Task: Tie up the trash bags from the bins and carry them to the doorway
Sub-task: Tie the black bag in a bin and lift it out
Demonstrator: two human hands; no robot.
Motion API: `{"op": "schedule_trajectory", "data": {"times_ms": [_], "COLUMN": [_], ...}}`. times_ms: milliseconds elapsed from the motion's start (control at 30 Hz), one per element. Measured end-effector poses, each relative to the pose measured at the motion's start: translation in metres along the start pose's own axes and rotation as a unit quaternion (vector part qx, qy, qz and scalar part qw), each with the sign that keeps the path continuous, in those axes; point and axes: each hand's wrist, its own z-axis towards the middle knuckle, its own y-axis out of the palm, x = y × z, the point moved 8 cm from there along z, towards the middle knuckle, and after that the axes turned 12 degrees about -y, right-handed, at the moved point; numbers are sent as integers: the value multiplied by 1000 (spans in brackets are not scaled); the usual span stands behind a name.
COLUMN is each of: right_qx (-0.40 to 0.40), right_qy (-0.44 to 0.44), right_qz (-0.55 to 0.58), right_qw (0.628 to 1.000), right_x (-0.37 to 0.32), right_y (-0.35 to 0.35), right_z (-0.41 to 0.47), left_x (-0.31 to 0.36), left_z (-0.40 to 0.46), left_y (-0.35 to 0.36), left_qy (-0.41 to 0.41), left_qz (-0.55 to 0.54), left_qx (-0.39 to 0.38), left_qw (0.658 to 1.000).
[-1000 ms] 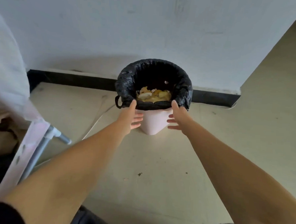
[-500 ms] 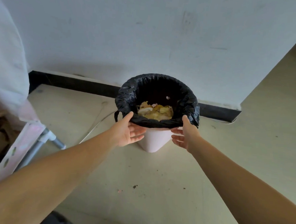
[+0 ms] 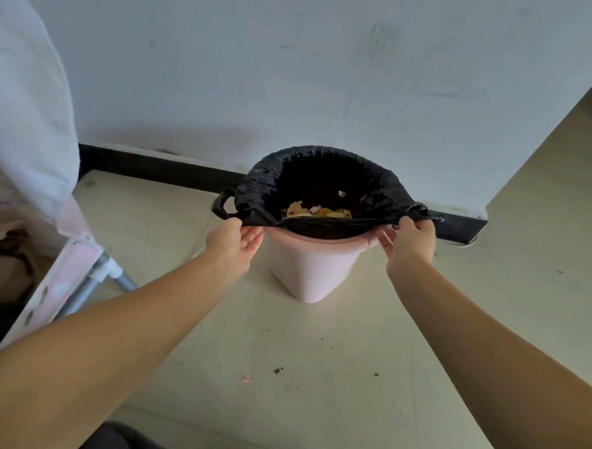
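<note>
A small pink bin point(image 3: 314, 270) stands on the floor against the white wall. A black trash bag point(image 3: 272, 185) lines it, with yellowish scraps point(image 3: 317, 211) inside. The bag's near edge is lifted off the pink rim, which shows bare at the front. My left hand point(image 3: 233, 240) pinches the bag's edge at the bin's front left, beside a bag handle loop point(image 3: 222, 205). At the front right, my right hand point(image 3: 410, 239) grips the bag's other corner and pulls it outward. The far edge still wraps the rim.
A black skirting board point(image 3: 153, 165) runs along the wall behind the bin. A white cloth point(image 3: 26, 107) and a pink metal-legged frame point(image 3: 79, 274) stand to the left. Crumbs point(image 3: 276, 371) dot the beige floor. The wall ends at right, where more floor point(image 3: 563, 204) opens.
Both hands went from open beside the bin to gripping the bag's near edge. They lifted it off the front rim and pulled it apart sideways.
</note>
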Motion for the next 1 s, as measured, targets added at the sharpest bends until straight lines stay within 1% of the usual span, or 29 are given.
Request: {"op": "schedule_trajectory", "data": {"times_ms": [67,133,200,267,300,367,433,500,600,633,700,733,767,800,833,867,900,933,967,1000], "right_qx": [-13,-20,-30,-41,-49,-85,-149,-229,-358,-411,-518,-557,-585,-598,-589,-561,-527,-498,-485,-489], "right_qy": [-22,-25,-10,-8,-22,-79,-136,-161,-160,-142,-82,-57,-57,-89,-150,-217,-265,-284,-281,-268], "right_qz": [0,4,7,-24,-52,-111,-140,-157,-224,-227,-199,-191,-207,-251,-316,-372,-406,-416,-419,-422], "right_qw": [1000,999,999,999,997,987,969,947,892,871,828,806,782,756,728,707,698,705,714,715], "right_x": [-10,-16,-20,-26,-31,-48,-63,-68,-49,-42,-33,-33,-33,-35,-35,-37,-36,-38,-36,-31], "right_y": [5,6,7,7,7,12,28,50,80,88,98,100,100,101,102,103,104,104,103,104], "right_z": [0,2,2,5,8,12,8,-6,-34,-46,-69,-79,-85,-88,-85,-81,-74,-71,-67,-66], "left_x": [7,11,10,7,6,5,5,1,-11,-15,-18,-18,-16,-15,-14,-14,-14,-15,-15,-15], "left_z": [-9,-17,-23,-28,-29,-34,-39,-49,-69,-73,-77,-77,-73,-69,-63,-58,-51,-44,-38,-33], "left_y": [8,19,29,37,39,44,53,67,89,94,101,102,100,97,93,89,85,80,74,69], "left_qy": [22,30,19,-2,-9,-6,12,47,94,101,105,100,89,75,62,50,38,21,1,-22], "left_qz": [-35,-57,-55,-55,-59,-57,-23,54,190,223,262,265,259,245,233,227,225,218,199,166], "left_qx": [-29,-63,-93,-113,-118,-125,-125,-131,-143,-151,-168,-174,-174,-168,-161,-153,-141,-127,-109,-92], "left_qw": [999,996,994,992,991,991,992,989,967,958,945,943,946,952,957,961,963,967,974,982]}}
